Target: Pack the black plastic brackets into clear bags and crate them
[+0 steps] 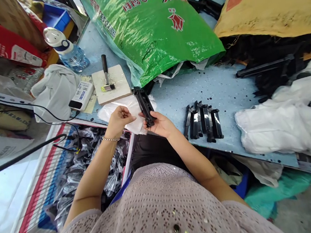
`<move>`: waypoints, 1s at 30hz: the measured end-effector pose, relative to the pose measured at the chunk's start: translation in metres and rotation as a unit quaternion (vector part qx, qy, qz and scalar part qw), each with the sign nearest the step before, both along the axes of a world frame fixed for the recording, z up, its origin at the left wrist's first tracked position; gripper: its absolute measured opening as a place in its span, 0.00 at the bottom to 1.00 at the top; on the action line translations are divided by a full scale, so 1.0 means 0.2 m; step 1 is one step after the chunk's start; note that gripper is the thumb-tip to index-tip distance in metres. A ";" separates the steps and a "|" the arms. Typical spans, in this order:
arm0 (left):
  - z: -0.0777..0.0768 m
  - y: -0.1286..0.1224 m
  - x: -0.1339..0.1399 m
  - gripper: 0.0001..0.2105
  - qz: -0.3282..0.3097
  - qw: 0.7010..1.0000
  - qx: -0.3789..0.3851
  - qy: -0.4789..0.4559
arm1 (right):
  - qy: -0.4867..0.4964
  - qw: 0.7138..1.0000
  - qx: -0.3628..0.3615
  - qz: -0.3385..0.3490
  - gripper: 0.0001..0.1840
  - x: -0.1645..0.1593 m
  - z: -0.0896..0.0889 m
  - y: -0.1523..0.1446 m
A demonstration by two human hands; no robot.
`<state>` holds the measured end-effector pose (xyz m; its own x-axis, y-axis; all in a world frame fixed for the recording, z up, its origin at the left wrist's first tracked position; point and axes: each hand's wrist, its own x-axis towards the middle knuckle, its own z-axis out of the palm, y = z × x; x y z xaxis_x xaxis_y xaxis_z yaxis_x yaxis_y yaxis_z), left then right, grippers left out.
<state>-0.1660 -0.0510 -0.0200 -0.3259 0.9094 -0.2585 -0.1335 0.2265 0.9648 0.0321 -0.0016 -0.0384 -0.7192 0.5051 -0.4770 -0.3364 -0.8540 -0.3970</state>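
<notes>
My right hand [160,124] is closed on the near end of a long black plastic part [144,106], which points away from me over the table edge. To its left, my left hand [120,120] has loosely curled fingers and its thumb held out toward the part. I see nothing in that hand. Beneath both hands lies a stack of thin clear-white plastic bags [137,125]. Right of my right hand, several similar black plastic parts [203,121] lie side by side on the blue table [170,96].
A large green sack [158,32] and a yellow sack [268,6] stand at the back. A small brush [106,73] rests on a pale board [116,80], near a water bottle [69,51]. Below left, a crate [41,186] holds bagged black parts. White cloth [272,127] lies right.
</notes>
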 end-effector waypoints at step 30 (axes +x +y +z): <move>-0.03 -0.03 -0.09 0.38 -0.159 0.897 0.030 0.410 | -0.201 0.905 0.362 0.095 0.22 0.21 0.02 -0.19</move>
